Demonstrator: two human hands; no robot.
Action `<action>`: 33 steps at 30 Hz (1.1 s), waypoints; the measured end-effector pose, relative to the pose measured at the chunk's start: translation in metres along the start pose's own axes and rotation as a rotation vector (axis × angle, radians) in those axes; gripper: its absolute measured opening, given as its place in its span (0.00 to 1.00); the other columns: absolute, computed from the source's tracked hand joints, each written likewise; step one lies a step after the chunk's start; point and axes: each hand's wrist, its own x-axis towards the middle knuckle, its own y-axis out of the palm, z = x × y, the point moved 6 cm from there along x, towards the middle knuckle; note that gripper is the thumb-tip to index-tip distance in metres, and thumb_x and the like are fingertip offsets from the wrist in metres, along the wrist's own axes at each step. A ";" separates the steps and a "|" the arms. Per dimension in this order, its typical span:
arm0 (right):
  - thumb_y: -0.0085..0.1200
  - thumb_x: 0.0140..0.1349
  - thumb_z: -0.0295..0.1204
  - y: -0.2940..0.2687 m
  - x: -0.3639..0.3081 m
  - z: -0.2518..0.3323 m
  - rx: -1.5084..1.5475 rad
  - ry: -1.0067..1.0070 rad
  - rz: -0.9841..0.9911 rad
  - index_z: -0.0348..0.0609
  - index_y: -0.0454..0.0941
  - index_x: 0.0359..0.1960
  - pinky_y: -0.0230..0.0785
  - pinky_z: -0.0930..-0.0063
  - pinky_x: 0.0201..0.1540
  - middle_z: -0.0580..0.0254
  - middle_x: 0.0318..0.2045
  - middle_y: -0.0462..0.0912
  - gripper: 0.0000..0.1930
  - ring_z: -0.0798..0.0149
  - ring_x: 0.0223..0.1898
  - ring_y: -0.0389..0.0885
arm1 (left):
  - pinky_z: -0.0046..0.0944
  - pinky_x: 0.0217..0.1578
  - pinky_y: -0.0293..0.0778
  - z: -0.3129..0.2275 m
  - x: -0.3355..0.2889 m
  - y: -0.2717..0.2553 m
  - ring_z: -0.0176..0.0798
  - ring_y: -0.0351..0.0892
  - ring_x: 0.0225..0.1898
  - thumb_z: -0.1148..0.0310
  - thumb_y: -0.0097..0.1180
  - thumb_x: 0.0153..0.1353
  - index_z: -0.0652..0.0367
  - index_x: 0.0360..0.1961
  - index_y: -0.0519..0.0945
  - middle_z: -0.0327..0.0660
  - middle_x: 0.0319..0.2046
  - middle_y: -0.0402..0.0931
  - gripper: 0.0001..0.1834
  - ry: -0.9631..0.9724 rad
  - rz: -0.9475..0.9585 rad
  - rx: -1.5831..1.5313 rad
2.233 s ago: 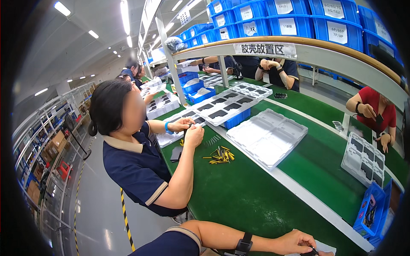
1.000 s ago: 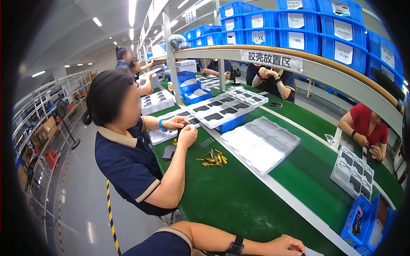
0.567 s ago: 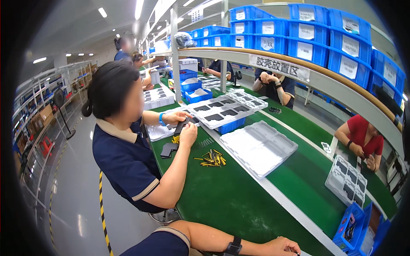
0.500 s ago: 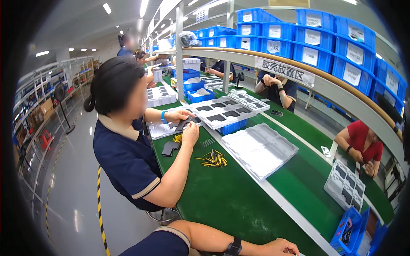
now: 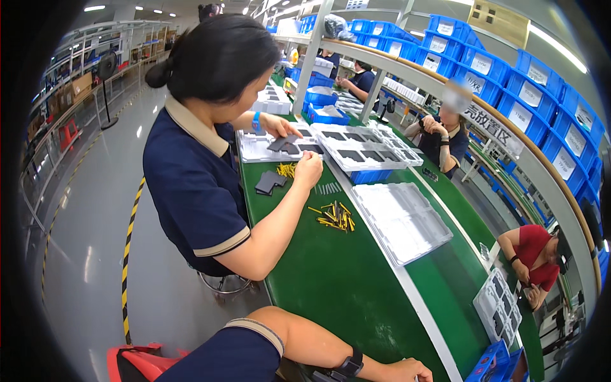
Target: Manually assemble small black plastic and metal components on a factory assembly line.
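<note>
My left hand rests low over the green table, by the picture's lower edge. Its fingers are curled together, and what they hold, if anything, is cut off by the edge. A dark watch is on that wrist. My right hand is out of view. Beyond my forearm, a co-worker at my left holds a dark flat piece over a white tray. Dark flat pieces and yellow sticks lie beside that person; a larger pile of yellow-and-black sticks lies nearer me.
An empty-looking translucent tray lies mid-table. Behind it, a tray of dark parts sits on a blue bin. Blue bins line the shelf above. Opposite, a person in red sits by another tray.
The view has swung, so the table and co-worker appear shifted right. The co-worker's hands have moved apart slightly around the dark piece. My left hand stays low with its fingers curled.
</note>
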 end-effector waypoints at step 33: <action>0.52 0.60 0.23 0.006 0.007 -0.003 0.144 0.079 -0.047 0.31 0.78 0.37 0.72 0.72 0.36 0.53 0.30 0.82 0.07 0.64 0.31 0.79 | 0.28 0.23 0.72 0.000 0.021 -0.031 0.26 0.73 0.26 0.65 0.58 0.56 0.60 0.54 0.67 0.37 0.33 0.77 0.25 0.073 -0.069 -0.170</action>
